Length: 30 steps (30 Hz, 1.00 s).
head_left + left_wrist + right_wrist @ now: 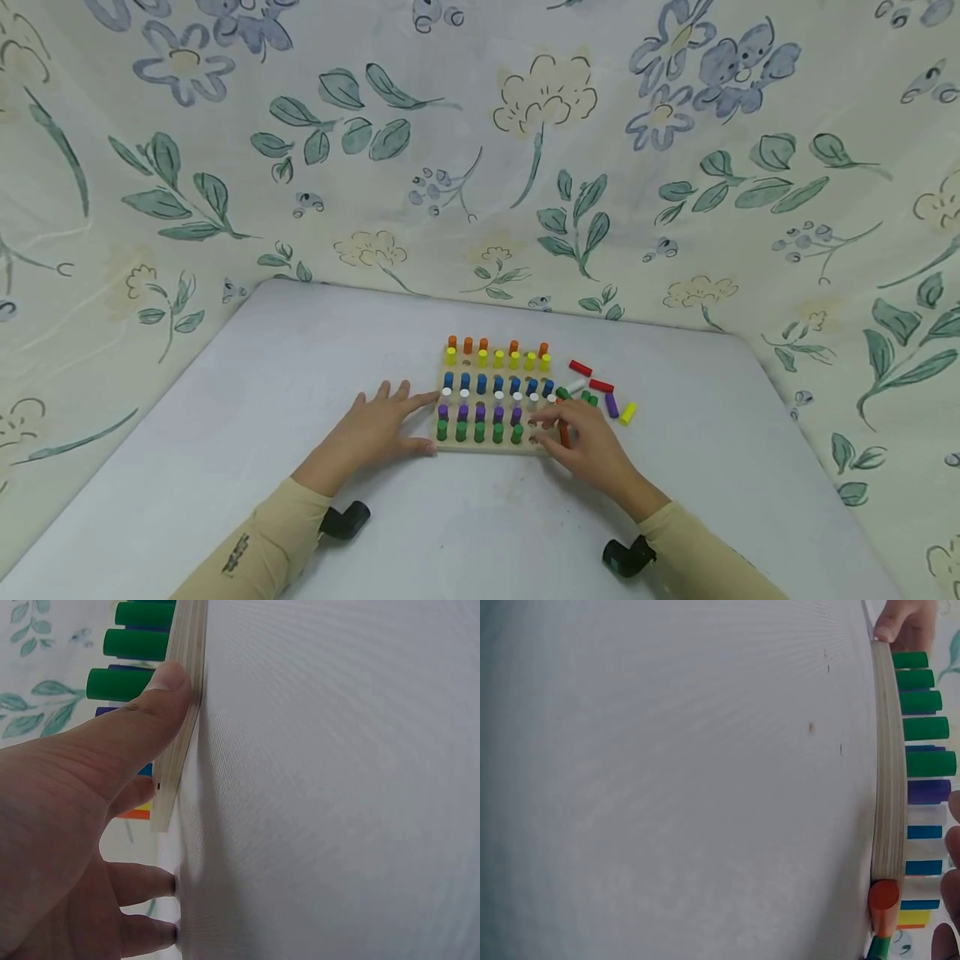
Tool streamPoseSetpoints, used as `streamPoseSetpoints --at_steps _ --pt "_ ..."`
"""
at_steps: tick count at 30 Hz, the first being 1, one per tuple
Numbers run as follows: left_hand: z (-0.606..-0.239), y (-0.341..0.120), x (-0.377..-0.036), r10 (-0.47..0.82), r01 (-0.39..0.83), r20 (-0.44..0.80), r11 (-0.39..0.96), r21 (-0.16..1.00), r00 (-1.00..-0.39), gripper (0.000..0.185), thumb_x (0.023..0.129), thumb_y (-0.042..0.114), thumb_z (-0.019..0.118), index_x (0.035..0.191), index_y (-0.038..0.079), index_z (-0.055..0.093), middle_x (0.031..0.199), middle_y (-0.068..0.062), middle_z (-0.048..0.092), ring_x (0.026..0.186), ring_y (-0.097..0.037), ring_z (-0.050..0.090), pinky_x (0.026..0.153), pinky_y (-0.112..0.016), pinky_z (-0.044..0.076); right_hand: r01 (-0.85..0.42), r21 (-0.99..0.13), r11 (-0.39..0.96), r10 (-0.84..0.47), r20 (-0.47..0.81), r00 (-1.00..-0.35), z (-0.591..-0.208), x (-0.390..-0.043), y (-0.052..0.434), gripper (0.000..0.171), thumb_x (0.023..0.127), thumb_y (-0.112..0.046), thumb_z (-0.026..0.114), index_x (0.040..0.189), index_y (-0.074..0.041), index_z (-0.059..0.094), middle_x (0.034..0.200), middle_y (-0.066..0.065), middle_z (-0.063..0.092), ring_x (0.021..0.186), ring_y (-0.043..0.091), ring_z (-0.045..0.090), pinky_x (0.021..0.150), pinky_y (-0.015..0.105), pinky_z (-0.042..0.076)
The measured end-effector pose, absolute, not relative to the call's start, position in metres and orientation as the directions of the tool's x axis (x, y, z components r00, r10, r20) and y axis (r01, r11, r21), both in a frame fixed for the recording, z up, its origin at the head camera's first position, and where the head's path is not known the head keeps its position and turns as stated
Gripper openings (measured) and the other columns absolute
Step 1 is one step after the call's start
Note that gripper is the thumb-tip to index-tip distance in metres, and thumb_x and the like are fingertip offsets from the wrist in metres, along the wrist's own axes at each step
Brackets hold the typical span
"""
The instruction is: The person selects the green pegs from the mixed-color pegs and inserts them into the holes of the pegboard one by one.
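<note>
the left hand (378, 427) is lying flat, fingers straight, thumb bracing the pegboard (491, 447) of upright coloured pegs, while the right hand (581, 440) is pinching an orange peg (564, 435).

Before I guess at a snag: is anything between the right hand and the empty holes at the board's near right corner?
Nothing visible blocks it. The right hand rests at the board's right edge with an orange peg under its fingers. The green pegs stand left of the empty spots. The left hand touches the opposite edge.
</note>
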<state>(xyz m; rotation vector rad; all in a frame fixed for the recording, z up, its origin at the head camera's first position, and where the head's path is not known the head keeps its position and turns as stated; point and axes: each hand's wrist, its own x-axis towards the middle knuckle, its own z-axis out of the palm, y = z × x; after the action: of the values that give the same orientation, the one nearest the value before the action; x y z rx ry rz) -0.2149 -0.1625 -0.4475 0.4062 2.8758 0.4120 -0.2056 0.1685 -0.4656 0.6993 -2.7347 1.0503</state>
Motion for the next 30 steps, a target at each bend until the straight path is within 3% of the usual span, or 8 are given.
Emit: streamPoseSetpoints --at_steps 4,8,17,30 --pt "-0.447 -0.163 -0.215 0.302 0.247 -0.154 0.921 0.301 -0.941 0.087 0.082 0.060 0.076 0.155 0.025 0.046 0.158 -0.029 0.034 0.145 -0.058 0.023 0.112 -0.077 0.018 -0.475 -0.606 0.638 -0.369 0.301 -0.879 -0.467 -0.206 0.172 0.026 0.088 -0.018 0.082 0.113 -0.020 0.074 0.099 -0.012 0.069 0.088 0.016 0.056 0.074 0.029 0.051" --pt "-0.446 -0.162 -0.214 0.301 0.244 -0.159 0.922 0.302 -0.940 0.086 0.082 0.060 0.076 0.155 0.025 0.046 0.158 -0.030 0.034 0.145 -0.058 0.023 0.112 -0.077 0.017 -0.483 -0.590 0.647 -0.370 0.310 -0.876 -0.468 -0.206 0.176 0.026 0.088 -0.016 0.081 0.113 -0.019 0.074 0.105 -0.011 0.070 0.094 0.013 0.058 0.081 0.031 0.053" --pt "-0.447 -0.163 -0.214 0.300 0.243 -0.154 0.920 0.307 -0.941 0.087 0.081 0.059 0.077 0.155 0.025 0.046 0.158 -0.030 0.034 0.145 -0.058 0.023 0.112 -0.077 0.018 -0.450 -0.586 0.674 -0.333 0.303 -0.893 -0.470 -0.209 0.185 0.027 0.088 -0.016 0.081 0.114 -0.017 0.074 0.087 -0.015 0.062 0.085 0.017 0.055 0.074 0.030 0.049" --pt "-0.448 -0.162 -0.215 0.297 0.237 -0.164 0.921 0.310 -0.941 0.087 0.081 0.060 0.077 0.154 0.025 0.046 0.158 -0.029 0.034 0.145 -0.058 0.023 0.112 -0.077 0.017 -0.374 -0.560 0.739 -0.260 0.275 -0.926 -0.468 -0.210 0.193 0.019 0.090 -0.012 0.076 0.109 -0.015 0.074 0.092 -0.010 0.066 0.089 0.012 0.055 0.080 0.035 0.053"
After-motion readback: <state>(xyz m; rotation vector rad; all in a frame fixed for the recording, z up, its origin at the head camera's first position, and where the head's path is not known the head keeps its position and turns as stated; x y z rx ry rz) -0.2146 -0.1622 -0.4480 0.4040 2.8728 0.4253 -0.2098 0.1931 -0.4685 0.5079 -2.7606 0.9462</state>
